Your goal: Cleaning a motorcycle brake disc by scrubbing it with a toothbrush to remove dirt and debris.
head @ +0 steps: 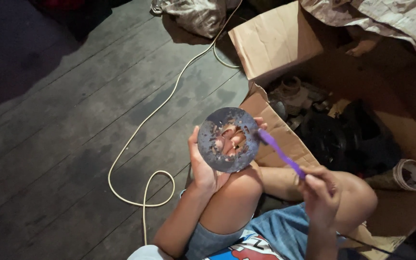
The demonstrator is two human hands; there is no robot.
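Note:
My left hand [207, 163] holds a flat, round metal disc [227, 139] with a central opening and a dirty, spotted grey face, raised above my bent knee. My fingers show through the disc's opening. My right hand [318, 192] grips the handle of a purple toothbrush [280, 153], and the brush head touches the disc's right edge.
An open cardboard box [275, 43] lies to the right, with dark engine-like metal parts [328, 130] and a roll of tape [410, 174] on it. A pale cable [143, 130] loops across the dark wooden floor [63, 120]. Crumpled cloth [193, 14] lies at the top.

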